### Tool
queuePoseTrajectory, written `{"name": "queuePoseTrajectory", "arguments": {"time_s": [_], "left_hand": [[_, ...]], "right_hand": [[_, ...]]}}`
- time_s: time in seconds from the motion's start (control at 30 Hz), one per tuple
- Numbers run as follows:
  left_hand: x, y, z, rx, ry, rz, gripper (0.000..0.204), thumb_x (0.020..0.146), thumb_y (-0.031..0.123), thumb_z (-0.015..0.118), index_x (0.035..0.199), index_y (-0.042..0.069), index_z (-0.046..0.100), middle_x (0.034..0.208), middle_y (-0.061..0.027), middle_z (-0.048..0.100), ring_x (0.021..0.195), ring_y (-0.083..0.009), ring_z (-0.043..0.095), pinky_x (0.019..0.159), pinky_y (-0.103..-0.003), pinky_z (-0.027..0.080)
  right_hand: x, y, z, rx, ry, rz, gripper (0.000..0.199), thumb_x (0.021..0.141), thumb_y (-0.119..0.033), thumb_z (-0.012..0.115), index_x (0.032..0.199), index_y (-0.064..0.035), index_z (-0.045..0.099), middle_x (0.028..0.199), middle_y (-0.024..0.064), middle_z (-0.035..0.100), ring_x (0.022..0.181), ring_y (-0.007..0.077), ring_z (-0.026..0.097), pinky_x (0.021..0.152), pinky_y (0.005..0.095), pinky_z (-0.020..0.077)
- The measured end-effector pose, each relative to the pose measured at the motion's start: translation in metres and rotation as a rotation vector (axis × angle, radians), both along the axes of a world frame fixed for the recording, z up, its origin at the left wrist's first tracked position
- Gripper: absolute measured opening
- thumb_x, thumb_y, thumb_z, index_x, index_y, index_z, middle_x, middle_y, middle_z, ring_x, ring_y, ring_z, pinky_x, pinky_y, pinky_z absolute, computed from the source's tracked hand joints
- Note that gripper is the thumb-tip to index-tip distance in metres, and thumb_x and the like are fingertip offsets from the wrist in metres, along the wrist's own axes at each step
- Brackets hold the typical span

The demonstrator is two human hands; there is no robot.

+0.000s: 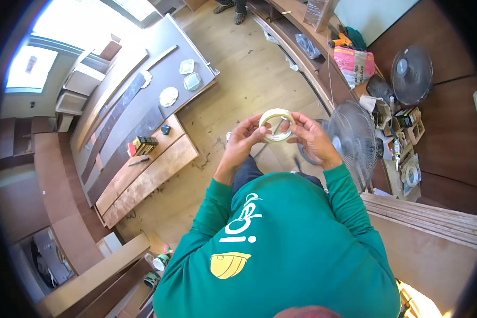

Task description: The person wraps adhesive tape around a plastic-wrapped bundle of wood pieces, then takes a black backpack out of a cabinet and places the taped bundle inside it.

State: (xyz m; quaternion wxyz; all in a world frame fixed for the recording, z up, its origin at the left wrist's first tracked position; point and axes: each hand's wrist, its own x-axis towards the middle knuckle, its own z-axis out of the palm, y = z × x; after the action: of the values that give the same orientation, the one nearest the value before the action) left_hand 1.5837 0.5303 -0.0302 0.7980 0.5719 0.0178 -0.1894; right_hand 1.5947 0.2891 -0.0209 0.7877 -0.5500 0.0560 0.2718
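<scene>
Tape, a cream-coloured roll of masking tape (276,124), sat between my two hands at chest height, out in front of my green long-sleeved shirt (281,244) and above the pale wooden floor (238,69). My left hand (244,139) was clamped on the roll's left side, thumb against the rim and fingers curled behind it. My right hand (312,138) gripped the right side the same way, fingertips pressed to the outer band, so both grips were closed on the roll and it stood on edge with its open centre facing up toward me. Just beyond my right hand stood a grey floor fan with a round wire cage (352,140), close to the roll but not touching it. A second dark fan (411,73) stood farther off to the right, near a pink patterned bag (354,64) on a long brown wooden ledge (302,40). To my left lay stacked brown plywood boards (153,175), and on them rested a small yellow-and-black box (143,144) and a small dark round object (165,129). Farther away, a grey panel (164,58) carried several pale, flat pieces (169,96). At the top edge, another person's feet (231,9) stood on the floor, well apart from me.
</scene>
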Motion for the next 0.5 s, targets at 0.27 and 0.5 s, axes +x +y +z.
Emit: {"name": "queuePoseTrajectory", "arguments": {"time_s": [0.27, 0.5], "left_hand": [[0.116, 0.106, 0.037, 0.066, -0.123, -0.205, 0.043, 0.096, 0.013, 0.074, 0.136, 0.003, 0.063, 0.118, -0.0041, 0.070, 0.105, -0.0133, 0.065, 0.095, -0.030, 0.053], [0.194, 0.139, 0.058, 0.546, -0.626, -0.356, 0.065, 0.088, 0.011, 0.079, 0.148, 0.010, 0.054, 0.118, -0.0073, 0.071, 0.114, -0.0240, 0.061, 0.096, -0.038, 0.050]], "right_hand": [[0.088, 0.099, 0.046, -0.341, -0.246, 0.049, 0.051, 0.101, -0.029, 0.069, 0.144, -0.0077, 0.053, 0.131, 0.0027, 0.065, 0.116, 0.0146, 0.059, 0.098, 0.0325, 0.0482], [0.134, 0.151, 0.089, -0.995, -0.677, 0.140, 0.036, 0.095, -0.014, 0.072, 0.127, -0.0022, 0.063, 0.121, 0.0078, 0.067, 0.113, 0.0203, 0.061, 0.097, 0.0325, 0.0477]]}}
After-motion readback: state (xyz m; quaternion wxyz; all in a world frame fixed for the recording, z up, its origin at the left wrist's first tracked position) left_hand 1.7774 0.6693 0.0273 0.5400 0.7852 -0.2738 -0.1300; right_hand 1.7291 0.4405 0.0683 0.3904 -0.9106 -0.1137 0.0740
